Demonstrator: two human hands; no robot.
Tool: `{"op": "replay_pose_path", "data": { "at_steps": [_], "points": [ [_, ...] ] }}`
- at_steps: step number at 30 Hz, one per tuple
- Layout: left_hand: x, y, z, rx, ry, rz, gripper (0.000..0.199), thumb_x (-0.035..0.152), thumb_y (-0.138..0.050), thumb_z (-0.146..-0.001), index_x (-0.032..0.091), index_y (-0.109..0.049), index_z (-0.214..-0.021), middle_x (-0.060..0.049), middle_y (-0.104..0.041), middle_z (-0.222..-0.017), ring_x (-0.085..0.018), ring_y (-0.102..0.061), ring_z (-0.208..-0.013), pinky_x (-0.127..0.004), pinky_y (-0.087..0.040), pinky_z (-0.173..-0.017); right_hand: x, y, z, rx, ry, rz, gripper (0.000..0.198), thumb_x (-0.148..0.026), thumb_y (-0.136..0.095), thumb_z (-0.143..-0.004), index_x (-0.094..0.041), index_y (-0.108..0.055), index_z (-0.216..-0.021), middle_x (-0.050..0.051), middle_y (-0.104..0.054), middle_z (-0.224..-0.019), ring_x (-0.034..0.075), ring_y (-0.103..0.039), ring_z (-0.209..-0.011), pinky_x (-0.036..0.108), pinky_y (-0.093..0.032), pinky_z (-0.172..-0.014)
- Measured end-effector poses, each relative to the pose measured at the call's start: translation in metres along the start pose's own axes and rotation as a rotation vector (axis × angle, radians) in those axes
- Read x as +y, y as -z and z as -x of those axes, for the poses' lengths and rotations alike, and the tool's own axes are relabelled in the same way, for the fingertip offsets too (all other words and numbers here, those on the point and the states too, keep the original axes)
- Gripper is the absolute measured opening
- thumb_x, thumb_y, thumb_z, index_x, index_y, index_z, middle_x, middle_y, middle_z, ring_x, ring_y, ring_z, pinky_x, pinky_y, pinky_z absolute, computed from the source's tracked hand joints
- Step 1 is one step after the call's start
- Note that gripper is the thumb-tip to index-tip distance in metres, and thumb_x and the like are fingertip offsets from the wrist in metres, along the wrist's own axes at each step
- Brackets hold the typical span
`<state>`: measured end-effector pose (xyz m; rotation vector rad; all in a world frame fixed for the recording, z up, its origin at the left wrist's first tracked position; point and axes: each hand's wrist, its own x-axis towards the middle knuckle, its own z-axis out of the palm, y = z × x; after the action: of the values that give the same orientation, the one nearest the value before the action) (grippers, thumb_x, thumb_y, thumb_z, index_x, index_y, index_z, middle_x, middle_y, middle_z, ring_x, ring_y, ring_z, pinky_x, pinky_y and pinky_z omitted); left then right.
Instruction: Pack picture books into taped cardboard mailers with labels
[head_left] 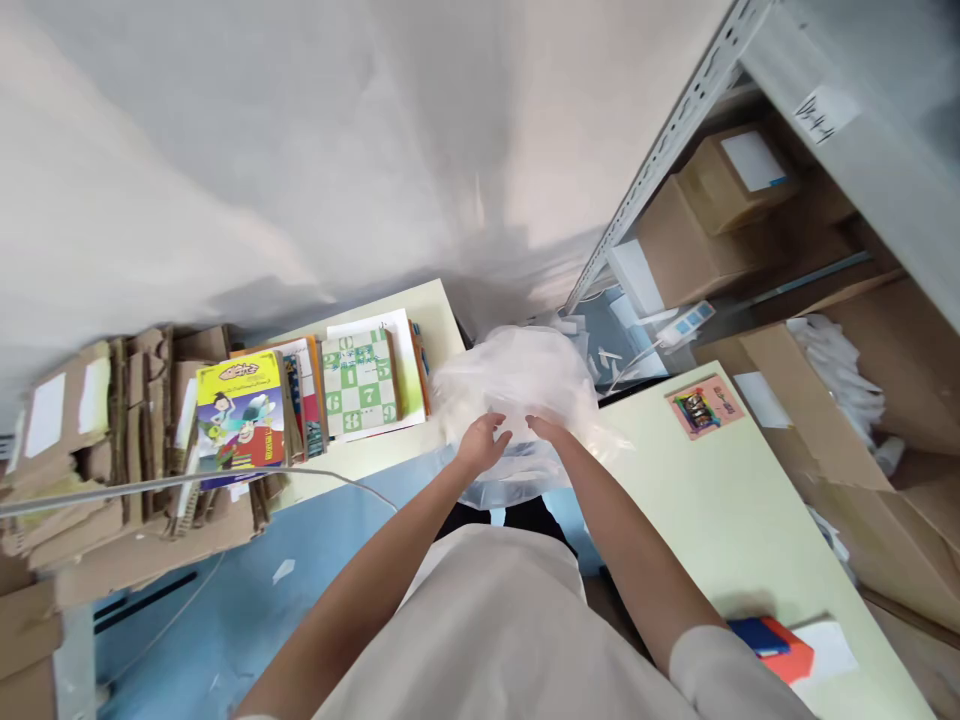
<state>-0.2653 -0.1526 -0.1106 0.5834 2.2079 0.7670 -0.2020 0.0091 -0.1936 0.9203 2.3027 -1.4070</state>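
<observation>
Had cloudy plastic bag (517,365) in front of white-shirted torso (502,620), between two pale tabletops. Had left hand (484,443) at its near side, with thumb and fingers bent and slightly spread; had right hand (549,432) near it, apart, with most fingers hidden or blurred. Couldn't tell, for either hand, pinching from merely resting. Couldn't make out bag contents through folds and glare. Saw left tabletop (441,310) with green-and-white number book (356,385); farther left, purple-and-yellow book (240,415) next to ragged cardboard (135,400), cut off at edge. Noted right tabletop (660,490) with pink card (703,406) and, lower, blurred red-and-blue item (784,650), unidentifiable. Saw metal shelf (881,155) with boxes (694,240), cropped at right; couldn't read handwritten label (825,112) reliably. Saw pale wall (337,150) ahead, blue floor (322,560) below.
</observation>
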Motion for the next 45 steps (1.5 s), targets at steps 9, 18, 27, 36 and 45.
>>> {"op": "replay_pose_path", "data": {
  "at_steps": [9,18,27,36,45],
  "points": [
    [0.003,0.036,0.013,-0.031,-0.271,0.001,0.029,0.026,-0.056,-0.081,0.016,-0.060,-0.108,-0.011,-0.065,-0.110,-0.022,-0.063,-0.095,-0.039,-0.050,-0.091,-0.055,0.027,0.107,0.310,0.026,-0.110,0.037,-0.026,-0.055,-0.069,-0.020,-0.053,-0.106,-0.001,-0.059,-0.075,0.013,-0.053,-0.059,0.027,-0.046,-0.064],
    [0.057,0.071,0.040,0.038,-0.850,0.045,0.075,0.043,-0.069,-0.072,0.017,-0.037,-0.136,-0.016,-0.040,-0.141,-0.030,-0.037,-0.132,-0.046,-0.033,-0.108,-0.115,0.077,0.208,0.399,0.276,-0.071,0.064,-0.011,-0.049,-0.065,-0.023,-0.040,-0.127,-0.003,-0.057,-0.078,0.012,-0.053,-0.065,0.024,-0.045,-0.066],
    [0.132,0.121,0.055,0.007,-1.148,0.242,0.068,0.042,-0.067,-0.077,0.019,-0.039,-0.135,-0.013,-0.057,-0.126,-0.026,-0.056,-0.115,-0.044,-0.044,-0.098,-0.211,0.129,0.260,0.642,0.583,0.179,0.057,-0.014,-0.052,-0.077,-0.022,-0.041,-0.133,-0.001,-0.054,-0.080,0.013,-0.053,-0.069,0.027,-0.048,-0.067],
    [0.170,0.161,0.060,0.122,-1.243,0.337,0.083,0.046,-0.072,-0.071,0.023,-0.031,-0.138,-0.014,-0.045,-0.138,-0.026,-0.055,-0.117,-0.043,-0.047,-0.096,-0.272,0.159,0.265,0.783,0.856,0.371,0.025,-0.022,-0.046,-0.089,-0.023,-0.057,-0.112,0.003,-0.062,-0.097,0.017,-0.061,-0.088,0.034,-0.051,-0.077],
    [0.216,0.199,0.071,0.390,-1.235,0.426,0.075,0.033,-0.066,-0.080,0.026,-0.019,-0.138,-0.009,-0.052,-0.125,-0.022,-0.056,-0.113,-0.038,-0.049,-0.091,-0.346,0.195,0.304,1.158,1.095,0.326,0.019,-0.025,-0.045,-0.093,-0.019,-0.052,-0.109,0.001,-0.054,-0.095,0.012,-0.057,-0.087,0.030,-0.045,-0.075]
  ]
}}
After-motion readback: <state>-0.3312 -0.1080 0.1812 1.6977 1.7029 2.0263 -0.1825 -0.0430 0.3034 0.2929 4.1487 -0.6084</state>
